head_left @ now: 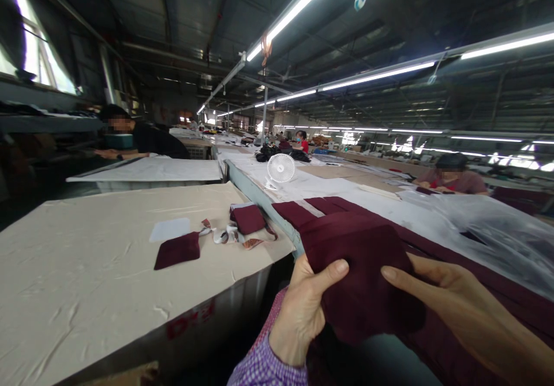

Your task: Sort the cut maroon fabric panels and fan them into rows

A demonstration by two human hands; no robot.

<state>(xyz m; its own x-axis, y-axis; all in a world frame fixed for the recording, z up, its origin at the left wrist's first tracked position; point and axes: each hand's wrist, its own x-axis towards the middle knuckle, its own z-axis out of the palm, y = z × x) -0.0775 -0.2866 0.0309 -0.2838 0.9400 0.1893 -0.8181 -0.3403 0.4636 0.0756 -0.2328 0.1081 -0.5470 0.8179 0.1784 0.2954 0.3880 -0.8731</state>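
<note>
Left grip point(300, 314) and right grip point(459, 302) are closed, pinching a folded maroon cloth point(361, 276) from both sides, above a longer maroon fabric point(485, 276). Beyond the left grip, a small maroon cloth square point(177, 250) lies on a cream-covered table point(82, 282).

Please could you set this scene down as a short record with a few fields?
Left hand: holds maroon cloth
Right hand: holds the same cloth
Beige table: bears maroon patch, second patch, white card
Farther off: white fan
Others: co-worker at right, co-worker at left
</note>
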